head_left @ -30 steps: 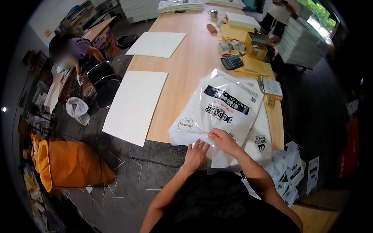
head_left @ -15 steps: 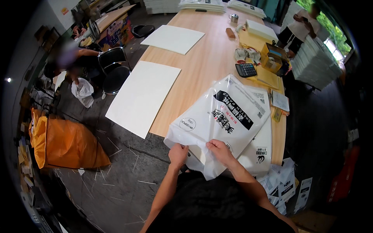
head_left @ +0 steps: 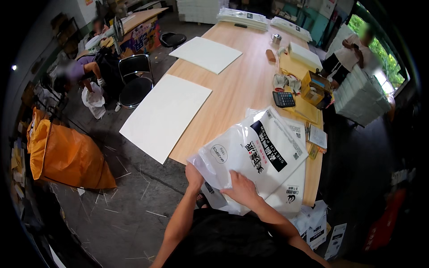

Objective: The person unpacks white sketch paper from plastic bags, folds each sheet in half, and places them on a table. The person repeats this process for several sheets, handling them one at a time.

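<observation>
— "Our left hand [head_left: 193, 176] is gripping the near-left corner of the printed plastic bag [head_left: 254, 156], at eight o'clock from its middle. What of the other one?"

— "Our right hand [head_left: 243, 190] sits near half past six, fingers on the film along the near edge. We can't tell whether it is pinching the plastic or only pressing it."

— "And the bag itself?"

— "It lies at a slant over the near end of the counter [head_left: 214, 109], partly covering a second printed bag [head_left: 288, 194] at about half past four. A large white sheet [head_left: 166, 117] lies apart from it at ten o'clock, and the calculator [head_left: 283, 99] is near one."

— "So which step do we take this to be?"

— "Handling the bag's near edge, we'd judge: the loose film bunches between our two hands, so it doesn't look flat or settled there."

— "Then what would the next move call for?"

— "In our view, a steady hold on that eight o'clock corner and a light touch from the right, with the film kept smooth. Thin plastic probably creases easily, and a hard tug might slide the bag over the one beneath it."
</observation>
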A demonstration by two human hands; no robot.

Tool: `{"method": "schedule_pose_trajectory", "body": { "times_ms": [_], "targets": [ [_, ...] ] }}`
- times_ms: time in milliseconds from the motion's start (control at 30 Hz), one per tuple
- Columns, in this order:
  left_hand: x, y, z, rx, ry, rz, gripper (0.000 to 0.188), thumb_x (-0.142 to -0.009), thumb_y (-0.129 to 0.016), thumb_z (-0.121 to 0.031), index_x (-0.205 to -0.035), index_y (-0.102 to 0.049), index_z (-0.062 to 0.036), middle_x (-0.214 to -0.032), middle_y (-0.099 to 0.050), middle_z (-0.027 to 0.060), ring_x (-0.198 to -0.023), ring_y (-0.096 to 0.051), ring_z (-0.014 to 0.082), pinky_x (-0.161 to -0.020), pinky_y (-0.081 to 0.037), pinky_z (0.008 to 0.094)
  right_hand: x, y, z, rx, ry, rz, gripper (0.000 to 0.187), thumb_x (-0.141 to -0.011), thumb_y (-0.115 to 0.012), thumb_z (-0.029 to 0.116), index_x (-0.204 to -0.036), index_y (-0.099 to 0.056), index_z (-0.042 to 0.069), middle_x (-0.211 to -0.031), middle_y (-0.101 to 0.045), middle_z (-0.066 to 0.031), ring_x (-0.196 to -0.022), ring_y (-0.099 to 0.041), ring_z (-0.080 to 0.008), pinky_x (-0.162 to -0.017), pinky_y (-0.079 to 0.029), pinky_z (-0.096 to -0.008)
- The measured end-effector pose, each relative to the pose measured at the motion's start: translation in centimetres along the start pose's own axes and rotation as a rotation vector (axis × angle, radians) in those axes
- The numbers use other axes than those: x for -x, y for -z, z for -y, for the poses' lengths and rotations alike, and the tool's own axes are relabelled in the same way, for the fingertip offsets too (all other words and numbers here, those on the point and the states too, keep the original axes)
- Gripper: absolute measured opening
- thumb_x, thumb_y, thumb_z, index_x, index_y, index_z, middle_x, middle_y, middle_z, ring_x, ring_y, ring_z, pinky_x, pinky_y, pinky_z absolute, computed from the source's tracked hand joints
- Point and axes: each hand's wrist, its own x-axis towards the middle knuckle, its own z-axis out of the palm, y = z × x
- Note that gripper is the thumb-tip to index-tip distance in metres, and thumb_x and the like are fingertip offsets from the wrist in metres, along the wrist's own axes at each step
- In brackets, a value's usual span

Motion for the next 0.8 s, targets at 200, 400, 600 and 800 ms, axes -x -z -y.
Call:
{"method": "schedule_pose_trajectory", "body": {
  "times_ms": [200,400,600,800],
  "targets": [
    [1.7,-1.8,-1.7,0.245,0.004,-0.029,0.026,-0.083,-0.065,-0.021,-0.101,-0.066,-0.0028,-0.091,-0.07,0.0193,-0.084,-0.068,0.0368,-0.071,-0.052,0.042,-4.5,-0.8,2.8,0.276,0.359,-0.326,0.099,-0.069,-0.08,0.03,-0.146,-0.028,-0.004,-0.144,-0.033,-0.0267,-0.131,-0.038,-0.041,-0.101,-0.038,-0.0466],
    [1.6,-1.3,-3.7,0.005,-0.155,-0.041,0.022,-0.084,-0.067,-0.022,-0.099,-0.066,-0.0059,-0.089,-0.069,0.017,-0.085,-0.067,0.0361,-0.071,-0.052,0.0411,-8.5,-1.6,0.7,0.182,0.387,-0.331,0.047,-0.07,-0.067,0.009,-0.116,-0.059,0.007,-0.101,-0.062,-0.0126,-0.096,-0.062,-0.0323,-0.077,-0.05,-0.0431],
    [3.4,-1.4,-5.1,-0.115,-0.314,-0.093,0.01,-0.085,-0.067,-0.014,-0.091,-0.063,-0.0078,-0.08,-0.06,0.0125,-0.071,-0.062,0.0341,-0.063,-0.049,0.0435,-12.1,4.5,3.2,0.003,0.364,-0.529,0.014,-0.074,-0.058,0.001,-0.086,-0.058,0.008,-0.089,-0.061,-0.0114,-0.085,-0.062,-0.0354,-0.071,-0.05,-0.0449],
    [5.1,-1.2,-6.8,0.039,-0.444,-0.062,0.01,-0.085,-0.068,-0.01,-0.092,-0.063,-0.0055,-0.074,-0.057,0.0072,-0.062,-0.059,0.0219,-0.054,-0.048,0.0341,-16.1,5.7,-2.9,0.067,0.147,-0.609,0.012,-0.076,-0.058,0.002,-0.087,-0.057,0.006,-0.091,-0.063,-0.0139,-0.087,-0.062,-0.0366,-0.073,-0.049,-0.045]
  ]
}}
